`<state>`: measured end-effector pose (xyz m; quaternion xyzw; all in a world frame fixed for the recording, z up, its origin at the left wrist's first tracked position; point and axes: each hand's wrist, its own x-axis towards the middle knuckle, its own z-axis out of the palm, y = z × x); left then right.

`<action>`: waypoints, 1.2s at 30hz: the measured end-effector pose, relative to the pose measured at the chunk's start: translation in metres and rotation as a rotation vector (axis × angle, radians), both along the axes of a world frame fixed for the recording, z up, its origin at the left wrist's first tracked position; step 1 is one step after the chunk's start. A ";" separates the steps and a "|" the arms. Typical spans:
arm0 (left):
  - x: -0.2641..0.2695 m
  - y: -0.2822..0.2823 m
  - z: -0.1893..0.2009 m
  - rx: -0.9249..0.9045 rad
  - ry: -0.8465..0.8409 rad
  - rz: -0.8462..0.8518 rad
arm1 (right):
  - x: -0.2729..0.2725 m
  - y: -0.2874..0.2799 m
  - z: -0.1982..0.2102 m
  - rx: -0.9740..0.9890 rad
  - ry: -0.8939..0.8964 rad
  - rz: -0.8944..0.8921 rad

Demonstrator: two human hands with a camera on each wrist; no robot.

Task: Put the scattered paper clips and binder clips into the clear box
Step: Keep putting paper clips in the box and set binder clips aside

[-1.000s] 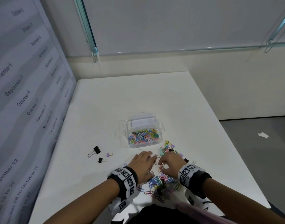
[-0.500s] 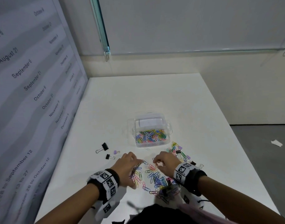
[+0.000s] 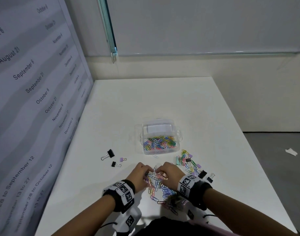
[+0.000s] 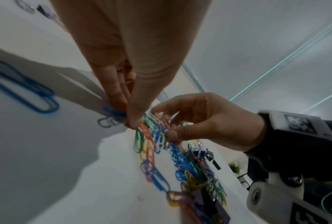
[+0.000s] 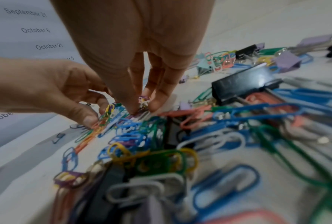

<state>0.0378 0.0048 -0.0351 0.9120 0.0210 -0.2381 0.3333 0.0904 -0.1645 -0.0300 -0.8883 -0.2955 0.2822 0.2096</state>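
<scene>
While the left hand and right hand pinch together coloured wire paper clips near the white table's front edge, lifting them into the clear plastic box mid-table seems next.

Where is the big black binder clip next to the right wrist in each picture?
Head: the big black binder clip lies right of centre, just beyond the right wristband.
Left wrist: cannot tell; only small dark clips show, blurred, right of centre.
Right wrist: upper right, large and close.
Shared landmark: the heap of coloured paper clips between both hands.
</scene>
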 end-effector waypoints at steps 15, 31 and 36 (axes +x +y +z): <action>0.036 -0.003 0.001 0.257 -0.191 -0.316 | 0.004 -0.023 -0.010 -0.113 0.053 0.177; -0.009 0.003 0.013 0.343 0.048 -0.193 | 0.016 -0.020 0.001 -0.084 0.058 -0.045; -0.001 -0.019 0.003 0.264 0.005 -0.168 | 0.003 -0.009 0.000 -0.049 0.067 -0.043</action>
